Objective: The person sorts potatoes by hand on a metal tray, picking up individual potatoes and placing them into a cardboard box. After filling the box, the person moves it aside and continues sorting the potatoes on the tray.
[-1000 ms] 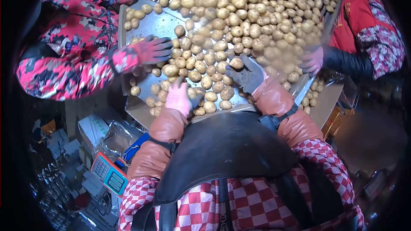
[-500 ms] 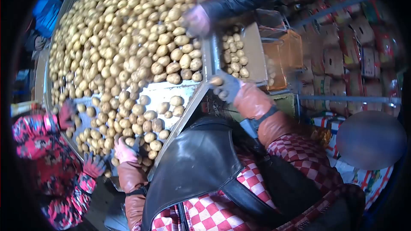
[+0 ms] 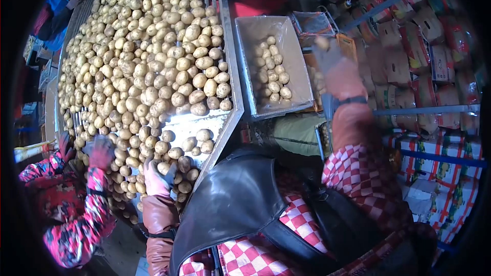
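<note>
The right hand (image 3: 332, 59), gloved and blurred, has its fingers closed round a lone potato (image 3: 322, 44), out beyond a stiff cardboard box (image 3: 299, 79) lined with crinkled clear plastic; the left hand (image 3: 159, 178) has thumb and fingers parted among heaped potatoes (image 3: 148, 64) (smooth, oval, some earth-smudged), though whether it grips one I cannot tell; the heap covers most of a metal-rimmed table (image 3: 232, 66); a co-worker's gloved hand (image 3: 101, 154) rests on its left side.

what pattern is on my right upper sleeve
Red and white checks on the sleeve, clearest in the head view.
</note>
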The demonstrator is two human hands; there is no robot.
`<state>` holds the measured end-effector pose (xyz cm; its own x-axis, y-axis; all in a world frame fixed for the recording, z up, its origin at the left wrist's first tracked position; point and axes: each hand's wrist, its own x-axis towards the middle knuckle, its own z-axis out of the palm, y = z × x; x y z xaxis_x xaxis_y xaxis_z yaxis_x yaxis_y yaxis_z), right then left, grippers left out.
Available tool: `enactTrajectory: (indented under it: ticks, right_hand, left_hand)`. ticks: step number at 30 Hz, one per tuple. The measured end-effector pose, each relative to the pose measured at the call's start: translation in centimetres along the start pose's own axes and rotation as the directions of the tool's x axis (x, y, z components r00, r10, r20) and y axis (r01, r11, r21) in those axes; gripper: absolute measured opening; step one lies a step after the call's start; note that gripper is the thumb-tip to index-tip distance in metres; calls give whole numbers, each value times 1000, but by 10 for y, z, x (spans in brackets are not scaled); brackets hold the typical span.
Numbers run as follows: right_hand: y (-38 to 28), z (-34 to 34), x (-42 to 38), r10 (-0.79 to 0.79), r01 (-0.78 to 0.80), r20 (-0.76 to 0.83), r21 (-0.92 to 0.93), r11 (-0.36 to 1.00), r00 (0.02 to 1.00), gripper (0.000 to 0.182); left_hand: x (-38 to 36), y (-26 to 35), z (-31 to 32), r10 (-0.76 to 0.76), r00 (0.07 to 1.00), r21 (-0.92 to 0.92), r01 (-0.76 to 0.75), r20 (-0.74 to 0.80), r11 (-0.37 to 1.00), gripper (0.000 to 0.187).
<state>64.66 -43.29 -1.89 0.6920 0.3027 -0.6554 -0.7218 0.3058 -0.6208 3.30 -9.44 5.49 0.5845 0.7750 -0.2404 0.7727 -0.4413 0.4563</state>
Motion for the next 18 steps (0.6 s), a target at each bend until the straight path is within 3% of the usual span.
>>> enactTrajectory:
  ticks: [1,2,3,4,5,6,7,8,10,12,13,14,16,17,18]
  right_hand:
    - [1,-6,15,-143,188,248,-169,968,958,23]
    - [5,-11,28,-224,398,500,-273,876,837,24]
    - [8,-8,39,-233,608,729,-303,734,644,24]
    - [12,15,26,-164,791,900,-252,558,403,25]
    - [48,27,6,6,884,927,-360,299,375,30]
    - [87,71,-49,177,939,925,-343,9,336,36]
    - [137,93,-78,339,439,835,-524,730,433,40]
    - [182,108,-105,523,-442,776,-355,824,352,46]
    - [209,182,-214,688,-500,402,-481,720,604,53]
    - [268,176,-223,486,-125,653,-518,846,581,59]
    - [306,146,-197,426,40,722,-530,847,546,58]
    - [300,150,-206,432,30,722,-530,848,540,58]
    - [263,158,-234,506,-218,539,-510,832,673,41]
    - [271,139,-213,528,-594,696,-180,784,486,32]
    - [263,148,-229,509,-579,514,-29,815,690,32]
  left_hand:
    - [1,-1,2,69,998,-42,-69,-12,997,56]
    - [5,-4,5,60,998,-78,-60,-4,995,55]
    - [10,0,5,78,997,-80,-80,-29,994,53]
    - [14,7,7,94,994,-86,-98,-56,991,52]
    - [19,15,7,129,988,-128,-139,-89,982,51]
    - [25,27,6,161,979,-167,-180,-123,969,50]
    - [32,41,7,247,951,-165,-279,-188,946,50]
    - [37,58,8,334,911,-154,-376,-244,914,49]
    - [34,100,3,397,908,-203,-417,-133,886,58]
    - [32,117,15,533,846,-397,-488,5,777,73]
    - [26,139,-6,650,760,-250,-628,7,737,84]
    - [27,134,-6,641,767,-399,-575,43,715,79]
    - [20,116,6,338,917,-715,-89,213,694,58]
    - [23,108,1,196,945,-647,21,262,762,48]
    - [20,100,-2,99,958,-734,137,268,665,44]
